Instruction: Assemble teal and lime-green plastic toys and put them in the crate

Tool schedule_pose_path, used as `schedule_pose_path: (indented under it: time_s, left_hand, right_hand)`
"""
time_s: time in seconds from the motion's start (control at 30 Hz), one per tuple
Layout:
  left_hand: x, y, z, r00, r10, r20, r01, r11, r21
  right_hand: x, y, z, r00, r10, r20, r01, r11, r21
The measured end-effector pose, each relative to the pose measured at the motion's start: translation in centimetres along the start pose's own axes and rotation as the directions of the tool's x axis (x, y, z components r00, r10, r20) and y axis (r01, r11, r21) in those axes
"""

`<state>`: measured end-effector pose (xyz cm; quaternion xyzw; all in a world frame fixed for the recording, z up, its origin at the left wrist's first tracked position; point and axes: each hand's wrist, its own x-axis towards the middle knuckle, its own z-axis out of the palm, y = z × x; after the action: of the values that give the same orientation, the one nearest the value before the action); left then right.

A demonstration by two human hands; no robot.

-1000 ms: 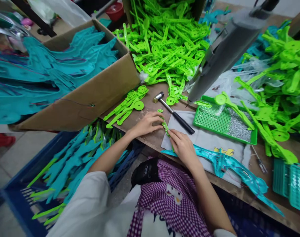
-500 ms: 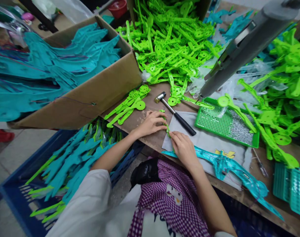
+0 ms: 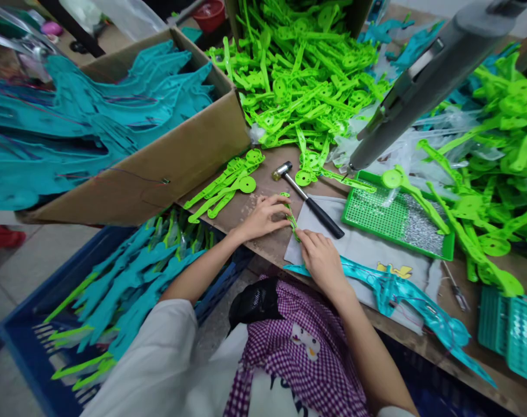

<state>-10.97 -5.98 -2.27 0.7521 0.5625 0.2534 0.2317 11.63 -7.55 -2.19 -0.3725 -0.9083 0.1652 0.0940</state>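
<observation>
Your hammer (image 3: 319, 211) lies partly on a cloth (image 3: 363, 243). Left of it is a cardboard box (image 3: 180, 153), right of it a tray (image 3: 370, 208) with tiny bits (image 3: 420, 221) inside, behind it a heap of plastic parts (image 3: 307, 75). Your left hand (image 3: 267, 218) and right hand (image 3: 324, 260) are in front.

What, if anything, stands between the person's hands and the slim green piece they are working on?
Nothing visible: the left hand and right hand both have fingers at the green piece. The hammer lies to its right, not between.
</observation>
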Motion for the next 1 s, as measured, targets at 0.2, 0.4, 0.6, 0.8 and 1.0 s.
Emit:
schedule_pose_path:
  time_s: [0.2,0.4,0.6,0.8,1.0]
  left_hand:
    - [-0.6,0.6,0.0,0.999,0.044,-0.015,-0.043,0.999,0.027]
    - [-0.5,2.1,0.0,0.990,0.104,0.099,-0.113,0.989,0.094]
    - [1.0,2.7,-0.8,0.975,0.069,0.210,-0.093,0.990,0.104]
    - [2.8,3.4,-1.5,0.946,0.035,0.321,-0.086,0.985,0.147]
    - [3.9,3.6,-1.7,0.924,0.083,0.373,-0.149,0.977,0.152]
  right_hand:
    - [0.1,0.0,-0.2,0.997,0.070,-0.045,-0.064,0.990,0.125]
    - [0.0,0.2,-0.1,0.996,0.074,-0.043,-0.067,0.987,0.145]
    - [0.1,0.2,-0.2,0.997,0.070,-0.035,-0.064,0.986,0.153]
    - [0.2,0.1,-0.5,0.997,0.075,-0.012,-0.073,0.987,0.144]
    - [0.3,0.1,-0.4,0.997,0.078,-0.016,-0.075,0.986,0.151]
